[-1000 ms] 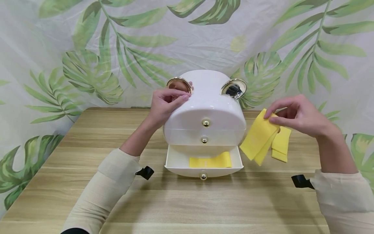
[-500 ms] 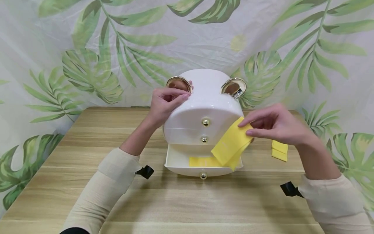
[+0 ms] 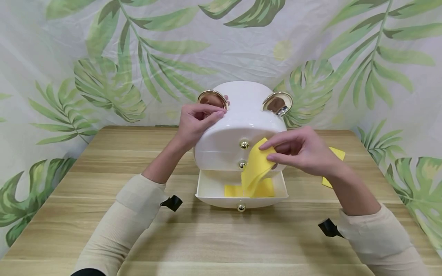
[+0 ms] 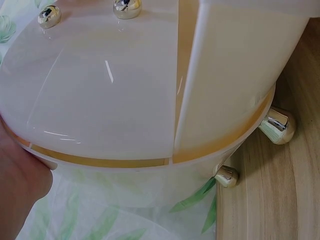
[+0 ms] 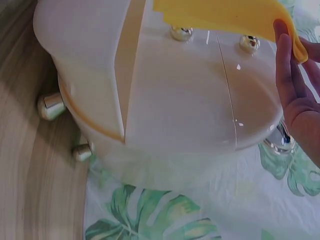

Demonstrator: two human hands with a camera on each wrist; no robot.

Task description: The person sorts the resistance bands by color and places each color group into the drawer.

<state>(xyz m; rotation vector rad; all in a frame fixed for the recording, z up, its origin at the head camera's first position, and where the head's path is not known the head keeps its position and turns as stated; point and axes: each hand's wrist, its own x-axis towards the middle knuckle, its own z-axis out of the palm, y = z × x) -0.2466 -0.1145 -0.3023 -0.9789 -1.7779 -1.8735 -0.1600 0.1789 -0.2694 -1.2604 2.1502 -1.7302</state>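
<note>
A white storage box (image 3: 221, 143) with gold-rimmed ears and round gold knobs stands on the table. Its bottom drawer (image 3: 208, 184) is pulled out, and a yellow elastic band (image 3: 232, 191) lies inside. My left hand (image 3: 197, 124) holds the box by its left ear (image 3: 210, 99), with fingertips showing behind the ear. In the left wrist view only part of that hand shows, against the box's side. My right hand (image 3: 300, 151) pinches another yellow elastic band (image 3: 257, 163) between thumb and fingers. That band hangs down over the drawer, its lower end in front of the band lying there.
On the table to the right lies more yellow band (image 3: 336, 153), partly hidden by my right forearm. Short gold feet (image 5: 52, 106) support the box. A leaf-patterned cloth (image 3: 165, 50) hangs behind the wooden table (image 3: 221, 241).
My right hand has carried its yellow band leftward from beside the box to above the open drawer, where the lower end has dipped in. My left hand has stayed at the ear.
</note>
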